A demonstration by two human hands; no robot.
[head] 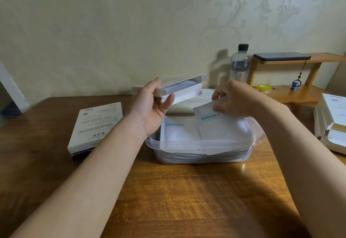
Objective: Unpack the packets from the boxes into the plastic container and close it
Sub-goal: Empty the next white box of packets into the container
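Note:
A clear plastic container (204, 154) stands open in the middle of the wooden table, stacked with white packets (179, 132). My left hand (149, 106) holds a white open box (185, 89) above the container's back left corner; more packets show inside it. My right hand (237, 101) pinches one white packet (221, 123) with blue print by its top edge, its lower end down in the container's right half. The container's white lid (194, 101) lies just behind it.
Two stacked boxes (95, 125) lie to the left of the container. Opened white boxes (331, 127) sit at the right edge. Behind are a water bottle (239, 65), a wooden shelf (292, 80) with a phone, and a tape roll (264, 88).

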